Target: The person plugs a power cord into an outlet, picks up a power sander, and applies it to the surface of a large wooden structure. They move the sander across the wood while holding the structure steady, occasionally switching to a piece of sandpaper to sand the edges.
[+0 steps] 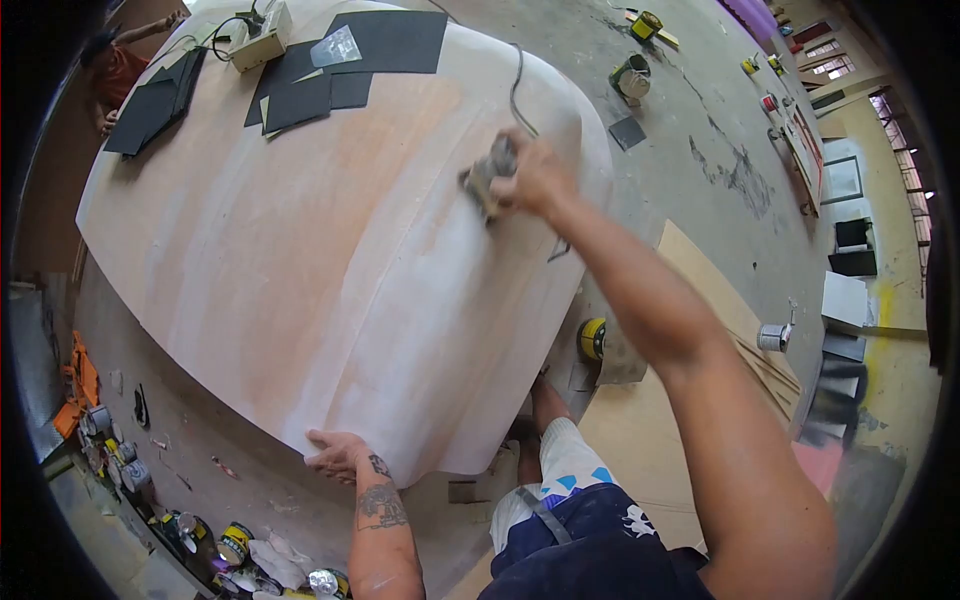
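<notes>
A large curved wooden panel (270,230), streaked with white, fills the middle of the view. My right hand (540,172) is closed around a corded power sander (487,182), slightly blurred, against the panel's rounded right side. Its grey cord (517,85) runs up over the far edge. At the near corner of the panel, my left hand (338,455) lies on the surface with its fingers stretched out, holding nothing.
Black sheets (390,42), a clear plastic bag (336,47) and a box with cords (262,40) lie on the panel's far end. Another person (115,75) is at the far left. Cans (632,78) stand on the floor, and plywood (655,430) lies at right.
</notes>
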A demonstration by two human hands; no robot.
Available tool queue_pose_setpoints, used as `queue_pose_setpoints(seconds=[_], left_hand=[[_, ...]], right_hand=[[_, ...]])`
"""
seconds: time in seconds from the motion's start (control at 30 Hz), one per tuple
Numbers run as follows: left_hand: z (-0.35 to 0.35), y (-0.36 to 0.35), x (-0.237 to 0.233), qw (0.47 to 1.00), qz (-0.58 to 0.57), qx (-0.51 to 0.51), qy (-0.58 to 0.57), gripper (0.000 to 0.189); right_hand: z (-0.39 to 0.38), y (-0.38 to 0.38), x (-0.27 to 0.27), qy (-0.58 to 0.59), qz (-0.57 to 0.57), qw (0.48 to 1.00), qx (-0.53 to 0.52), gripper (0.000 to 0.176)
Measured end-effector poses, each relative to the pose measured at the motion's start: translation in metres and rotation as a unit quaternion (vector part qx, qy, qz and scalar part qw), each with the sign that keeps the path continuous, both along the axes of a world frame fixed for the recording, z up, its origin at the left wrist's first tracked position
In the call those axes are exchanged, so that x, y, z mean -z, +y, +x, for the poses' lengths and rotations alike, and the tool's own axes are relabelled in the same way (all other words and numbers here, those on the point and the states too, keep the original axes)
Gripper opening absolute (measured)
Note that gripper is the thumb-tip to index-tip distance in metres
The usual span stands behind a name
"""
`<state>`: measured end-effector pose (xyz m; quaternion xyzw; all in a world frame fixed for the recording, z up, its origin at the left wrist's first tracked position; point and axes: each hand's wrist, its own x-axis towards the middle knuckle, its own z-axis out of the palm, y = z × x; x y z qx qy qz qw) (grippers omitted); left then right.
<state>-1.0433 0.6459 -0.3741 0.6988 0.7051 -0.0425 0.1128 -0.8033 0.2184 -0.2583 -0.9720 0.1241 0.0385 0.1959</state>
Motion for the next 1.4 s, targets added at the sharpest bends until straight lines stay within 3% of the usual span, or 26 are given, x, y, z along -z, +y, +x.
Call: queue_pose_setpoints(seconds=[0.07, 0.1, 0.17, 0.27, 0.43, 0.5, 0.57, 0.63, 0.77, 0.83, 0.9, 1.0, 1.13, 1.23, 1.3, 1.4], left_hand=[[0.004, -0.004, -0.003, 1.0, -0.003, -0.005, 0.003, 0.083], [0.006, -0.005, -0.008, 1.0, -0.009, -0.005, 0.009, 0.083], [0.004, -0.003, -0.006, 1.0, -0.009, 0.002, 0.01, 0.082], [-0.003, 0.003, 0.009, 1.0, 0.01, 0.016, 0.009, 0.083], [0.001, 0.001, 0.005, 1.0, 0.027, 0.012, -0.007, 0.084], [0.005, -0.006, -0.003, 0.999, 0.039, 0.007, -0.017, 0.085], [0.007, -0.011, -0.012, 0.999, 0.027, -0.001, -0.025, 0.085], [-0.002, 0.005, 0.012, 0.999, 0.029, -0.001, -0.016, 0.084], [-0.004, 0.007, 0.016, 0.999, 0.035, -0.004, 0.013, 0.084], [-0.012, 0.017, 0.029, 0.998, 0.057, 0.0, 0.004, 0.084], [-0.014, 0.02, 0.035, 0.999, 0.054, -0.004, 0.001, 0.083], [0.001, 0.005, 0.0, 1.0, -0.006, -0.021, 0.021, 0.081], [-0.003, 0.0, 0.001, 0.988, 0.111, 0.082, 0.072, 0.078], [0.007, -0.013, 0.023, 0.941, 0.185, 0.238, 0.155, 0.076], [0.05, -0.058, 0.004, 0.9, 0.114, 0.412, 0.08, 0.079], [0.147, -0.142, -0.022, 0.84, 0.08, 0.536, 0.032, 0.082]], right_hand=[[-0.055, 0.032, -0.001, 0.002, 0.031, 0.999, -0.018, 0.078], [-0.079, 0.049, -0.023, 0.111, 0.059, 0.992, -0.022, 0.083], [-0.127, 0.073, -0.019, 0.124, 0.027, 0.99, -0.068, 0.08], [-0.143, 0.071, -0.03, 0.149, 0.072, 0.976, -0.143, 0.08], [-0.08, 0.002, 0.008, 0.035, 0.023, 0.999, 0.023, 0.083], [-0.021, -0.054, -0.01, 0.046, 0.069, 0.994, 0.078, 0.08], [0.018, -0.091, -0.003, 0.006, 0.017, 0.996, 0.088, 0.08], [0.05, -0.109, -0.006, 0.013, -0.007, 0.992, 0.128, 0.084], [0.06, -0.11, -0.006, 0.015, 0.021, 0.996, 0.085, 0.083], [0.037, -0.094, -0.001, -0.004, 0.028, 1.0, 0.011, 0.081], [0.0, -0.066, -0.008, 0.0, 0.083, 0.997, 0.005, 0.08], [-0.042, -0.043, -0.01, 0.04, 0.063, 0.995, -0.06, 0.081], [-0.036, -0.049, -0.024, 0.08, 0.061, 0.985, -0.139, 0.079], [0.018, -0.078, -0.025, 0.047, 0.037, 0.993, -0.1, 0.077], [0.061, -0.095, -0.029, 0.044, 0.032, 0.997, -0.054, 0.076], [0.123, -0.12, -0.037, 0.065, 0.015, 0.998, -0.009, 0.074]])
